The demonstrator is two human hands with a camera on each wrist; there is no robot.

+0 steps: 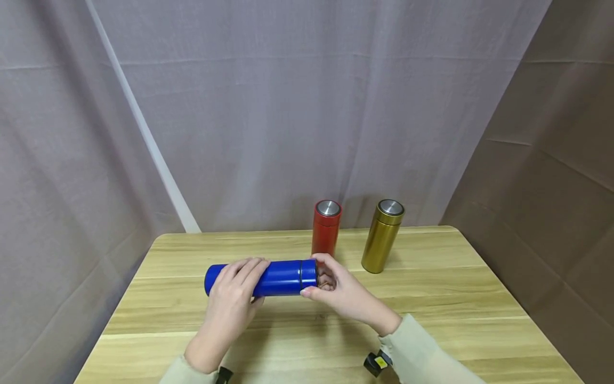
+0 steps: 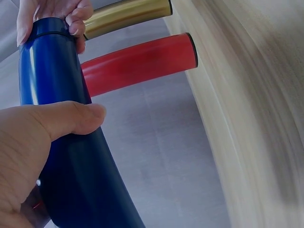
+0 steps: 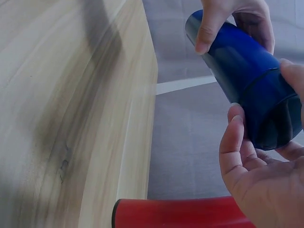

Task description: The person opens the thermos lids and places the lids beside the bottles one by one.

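Fingers of left hand [image 1: 235, 293] grasp blue flask [image 1: 282, 278] sideways above table [image 1: 431, 304]; those of right hand [image 1: 342, 290] hold its cap [image 1: 309, 273]. Weak left grip could let it drop, knocking red flask [image 1: 326, 233].

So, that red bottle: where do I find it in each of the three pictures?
Head view: the red bottle stands just right of centre, below mid-height.
Left wrist view: sideways, above centre, its left end behind the blue bottle.
Right wrist view: along the bottom edge, partly cut off.
Shared landmark: the blue bottle, visible in all three.
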